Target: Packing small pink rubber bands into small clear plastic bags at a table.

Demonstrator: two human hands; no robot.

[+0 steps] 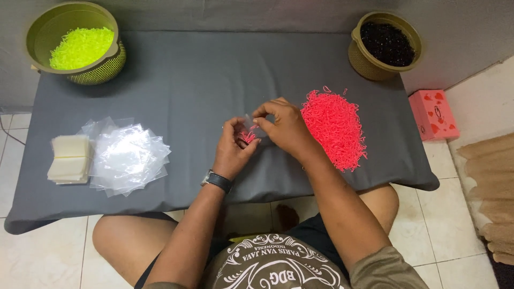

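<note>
Low table (214,69), grey cloth; on it — two olive baskets (75,43) (383,45); pink strand heap (334,128); clear bags (128,158); white stack (69,159).

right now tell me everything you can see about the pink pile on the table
The pink pile is a loose heap of thin, short, bright pink strands, plastic or rubbery by the look, tangled together. It is roughly oval, running from the table's middle toward the near edge, with a few stray strands at its far end. It lies flat on the grey cloth, just beside the right hand, whose wrist lies at its edge. A small pink tuft sits apart, pinched between both hands.
</note>
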